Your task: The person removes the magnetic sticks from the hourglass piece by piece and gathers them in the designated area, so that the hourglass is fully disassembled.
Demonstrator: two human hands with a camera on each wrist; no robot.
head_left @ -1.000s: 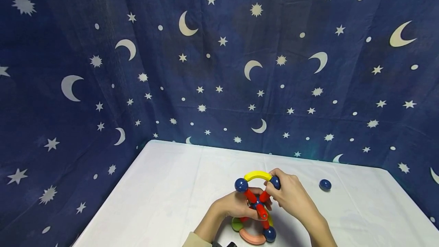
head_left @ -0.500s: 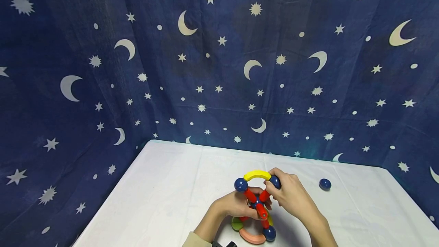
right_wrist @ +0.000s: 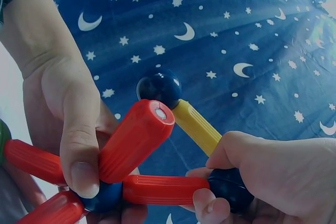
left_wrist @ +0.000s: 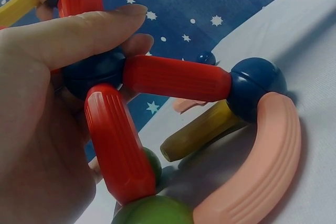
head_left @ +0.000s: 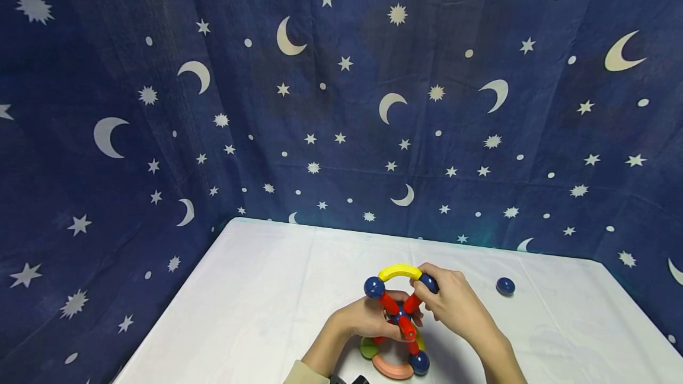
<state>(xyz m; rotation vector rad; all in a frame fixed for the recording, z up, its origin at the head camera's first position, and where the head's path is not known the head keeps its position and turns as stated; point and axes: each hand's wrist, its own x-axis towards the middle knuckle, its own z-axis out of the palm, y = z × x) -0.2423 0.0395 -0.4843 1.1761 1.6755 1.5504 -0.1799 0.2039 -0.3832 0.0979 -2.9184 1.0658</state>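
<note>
A toy structure of magnetic rods and balls stands on the table under my hands. My left hand (head_left: pixel 364 317) grips it around the central blue ball (right_wrist: pixel 105 196), where several red rods (left_wrist: pixel 178 78) meet. My right hand (head_left: pixel 453 302) pinches the upper right blue ball (right_wrist: pixel 231 188). A curved yellow rod (head_left: pixel 400 270) joins that ball to the upper left blue ball (head_left: pixel 374 287). One red rod (right_wrist: pixel 137 140) points outward with a bare end. Lower down, a curved salmon rod (left_wrist: pixel 262 166) links a green ball (head_left: pixel 368 348) and another blue ball (left_wrist: pixel 257 87).
A loose blue ball (head_left: pixel 505 287) lies on the white table (head_left: pixel 256 289), right of my right hand. Dark blue cloth (head_left: pixel 341 105) with moons and stars hangs behind and to the left. A small black object (head_left: pixel 360 380) shows at the bottom edge.
</note>
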